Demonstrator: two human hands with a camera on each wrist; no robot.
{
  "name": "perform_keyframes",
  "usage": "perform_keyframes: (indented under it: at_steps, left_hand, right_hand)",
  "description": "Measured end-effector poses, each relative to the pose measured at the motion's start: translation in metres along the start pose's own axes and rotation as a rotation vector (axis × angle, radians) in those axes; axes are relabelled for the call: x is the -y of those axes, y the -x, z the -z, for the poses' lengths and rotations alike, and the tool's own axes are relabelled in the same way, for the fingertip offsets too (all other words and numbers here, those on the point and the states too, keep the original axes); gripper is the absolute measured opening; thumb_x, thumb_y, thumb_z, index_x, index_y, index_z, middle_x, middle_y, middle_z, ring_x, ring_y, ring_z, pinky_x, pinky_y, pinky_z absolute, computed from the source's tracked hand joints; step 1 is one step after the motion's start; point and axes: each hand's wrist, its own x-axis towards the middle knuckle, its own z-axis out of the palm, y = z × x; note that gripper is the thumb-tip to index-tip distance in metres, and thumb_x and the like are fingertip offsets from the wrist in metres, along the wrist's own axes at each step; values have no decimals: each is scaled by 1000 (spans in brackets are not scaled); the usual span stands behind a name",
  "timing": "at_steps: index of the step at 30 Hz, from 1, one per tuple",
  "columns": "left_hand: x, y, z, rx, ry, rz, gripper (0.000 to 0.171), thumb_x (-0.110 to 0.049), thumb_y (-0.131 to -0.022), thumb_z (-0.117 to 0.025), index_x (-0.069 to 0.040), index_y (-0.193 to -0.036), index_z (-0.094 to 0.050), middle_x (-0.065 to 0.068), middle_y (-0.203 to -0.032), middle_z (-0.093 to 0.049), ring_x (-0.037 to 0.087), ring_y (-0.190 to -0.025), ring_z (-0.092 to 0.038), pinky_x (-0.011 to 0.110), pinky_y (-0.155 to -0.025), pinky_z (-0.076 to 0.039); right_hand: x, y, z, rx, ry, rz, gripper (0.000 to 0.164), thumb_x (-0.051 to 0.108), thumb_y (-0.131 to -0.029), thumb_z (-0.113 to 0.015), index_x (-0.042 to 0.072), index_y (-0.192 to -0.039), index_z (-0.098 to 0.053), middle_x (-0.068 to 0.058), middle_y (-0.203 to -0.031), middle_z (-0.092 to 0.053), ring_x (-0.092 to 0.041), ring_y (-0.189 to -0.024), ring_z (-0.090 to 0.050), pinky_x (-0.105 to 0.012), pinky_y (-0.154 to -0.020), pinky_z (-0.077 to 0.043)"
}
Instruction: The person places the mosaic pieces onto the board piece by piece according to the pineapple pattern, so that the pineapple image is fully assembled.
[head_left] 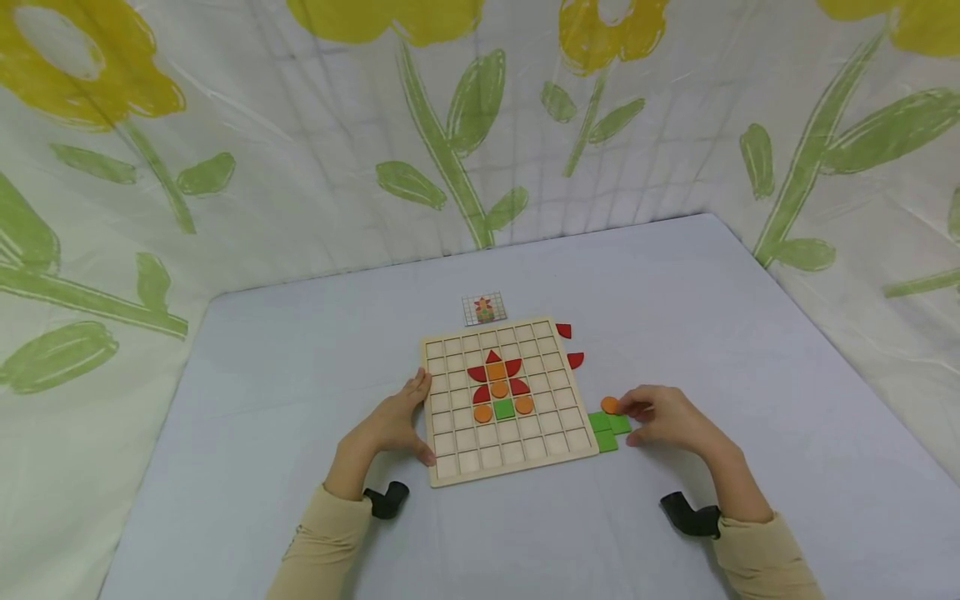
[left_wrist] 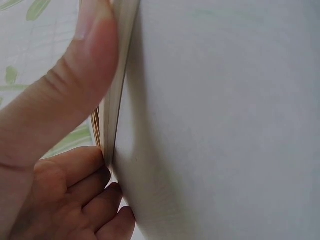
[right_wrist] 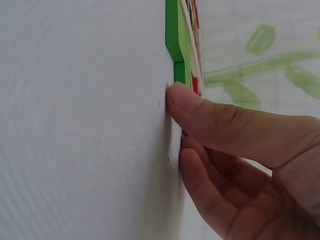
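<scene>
A square wooden grid board [head_left: 555, 421] lies on the table, with red, orange and green pieces forming a figure in its middle. My left hand [head_left: 392, 423] rests against the board's left edge, thumb near the front corner and fingers farther back; the left wrist view shows the thumb [left_wrist: 92, 60] along that edge. To the right of the board, my right hand [head_left: 670, 419] is over loose pieces. Its fingertips touch or nearly touch an orange disc [head_left: 611, 405], and its thumb is beside several green squares [head_left: 606, 441]. In the right wrist view, the thumb [right_wrist: 200, 107] is near green pieces [right_wrist: 173, 30].
Behind the board lies a small pattern card [head_left: 484, 308] with a similar figure. Two red pieces, one a quarter circle [head_left: 576, 360], lie by the board's right edge. Black curved fittings [head_left: 387, 500] sit at both wrists. A flower-printed curtain [head_left: 300, 167] stands behind the table.
</scene>
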Motion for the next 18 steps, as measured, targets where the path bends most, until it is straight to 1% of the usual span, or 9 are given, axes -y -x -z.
perform_keyframes:
  at_steps: [2,6,10,14,18]
  left_hand:
    - [0,0,0,0,-1,0,127,-21,-57,-95,6,-152,-16,20,-159,-9,40,-145,-13,55,-114,-20]
    - [2,-1,-1,-7,-10,-8,127,-21,-55,-95,8,-151,-16,22,-159,-10,42,-144,-14,55,-114,-21]
    - [3,-1,-1,-10,-10,0,127,-21,-55,-95,8,-151,-17,22,-159,-10,41,-145,-14,55,-114,-21]
    - [2,-1,-1,-10,-18,5,127,-22,-55,-95,8,-151,-17,21,-159,-11,41,-145,-14,56,-113,-21]
    - [1,-1,-1,-11,-24,5,127,-22,-55,-95,8,-151,-17,22,-159,-11,41,-144,-14,56,-113,-21]
  right_hand:
    - [1,0,-1,4,10,-10,37,-6,-67,-83,-4,-100,-69,-11,-99,-67,-26,-90,-62,-44,-82,-55]
    - [3,-1,0,17,42,-28,36,-4,-67,-84,-2,-100,-69,-6,-94,-65,-22,-86,-58,-38,-77,-54]
    - [5,0,1,28,60,-19,34,-1,-68,-84,-3,-98,-69,-4,-91,-64,-20,-83,-57,-35,-73,-52]
    - [4,2,3,16,76,-26,30,1,-70,-83,-1,-97,-70,-2,-90,-64,-19,-83,-58,-36,-74,-52]
    - [3,2,4,-16,88,-10,29,1,-71,-82,-1,-97,-70,-3,-92,-65,-21,-86,-59,-40,-78,-53]
